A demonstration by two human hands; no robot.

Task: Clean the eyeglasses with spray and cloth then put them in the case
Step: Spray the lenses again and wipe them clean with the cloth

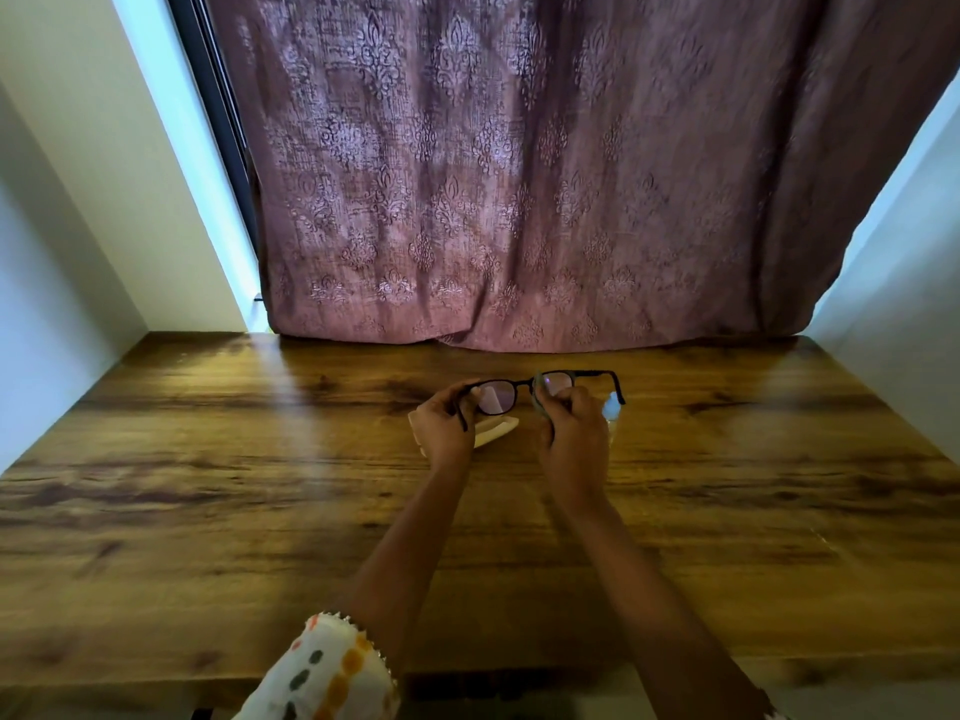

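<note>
Black-framed eyeglasses (498, 396) are held up above the wooden table (208, 459), lenses facing me. My left hand (447, 431) grips the frame at its left end. My right hand (574, 433) pinches a grey cloth (539, 396) against the right lens. A beige glasses case (496, 428) lies on the table under my left hand, mostly hidden. A small clear spray bottle (613, 410) with a pale cap stands just right of my right hand, partly covered by it.
A patterned mauve curtain (519, 174) hangs along the table's far edge. White walls (62, 252) close in on both sides. The table's near edge (519, 672) is just below my forearms.
</note>
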